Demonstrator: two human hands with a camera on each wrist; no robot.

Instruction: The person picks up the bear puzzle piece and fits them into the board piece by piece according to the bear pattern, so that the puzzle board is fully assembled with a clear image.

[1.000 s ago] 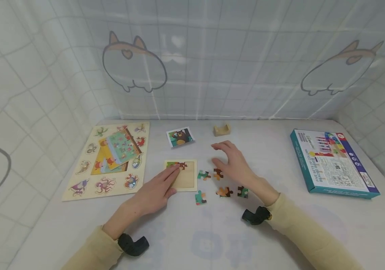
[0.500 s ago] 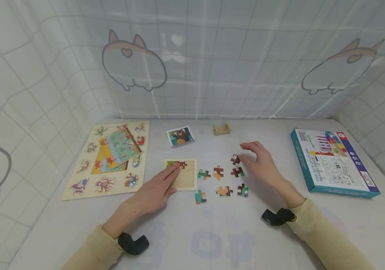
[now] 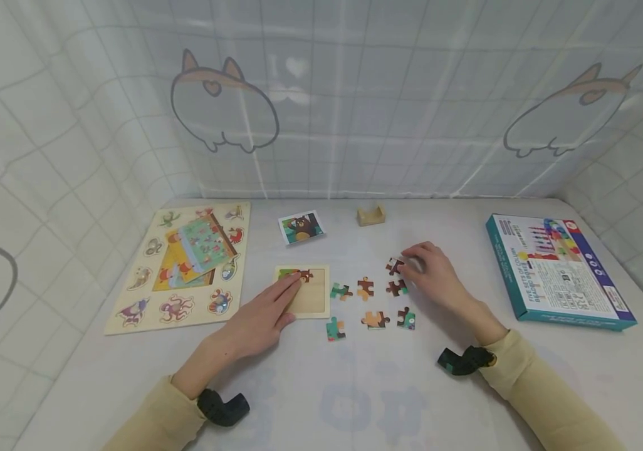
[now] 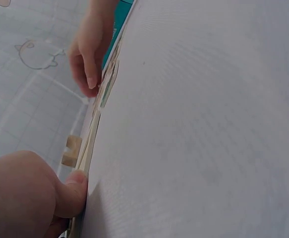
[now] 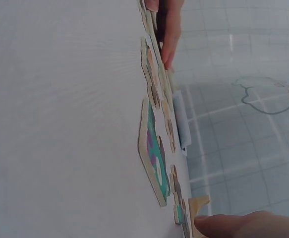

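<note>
My left hand (image 3: pixel 259 318) rests with straight fingers on the square wooden puzzle tray (image 3: pixel 314 305), its thumb (image 4: pixel 75 186) at the near edge. A fitted puzzle piece with brown and green print (image 3: pixel 306 275) shows in the tray's upper part, partly covered by fingertips. My right hand (image 3: pixel 437 279) pinches a dark brown jigsaw piece (image 3: pixel 393 265) between thumb and index finger, at the back right of the loose pieces. Close below it lies another brown piece (image 3: pixel 395 287). A green-edged piece (image 5: pixel 154 148) stands out in the right wrist view.
Several loose pieces, among them an orange-brown one (image 3: pixel 376 319), lie right of the tray. Behind are a bear picture card (image 3: pixel 301 227) and a small notched wooden block (image 3: pixel 371 216). A sea-animal board (image 3: pixel 130 282) lies left, a teal bead box (image 3: pixel 561 269) right.
My right hand has moved right and back from over the middle pieces, uncovering them, and its fingers have closed at the dark brown piece. The left hand has stayed on the tray.
</note>
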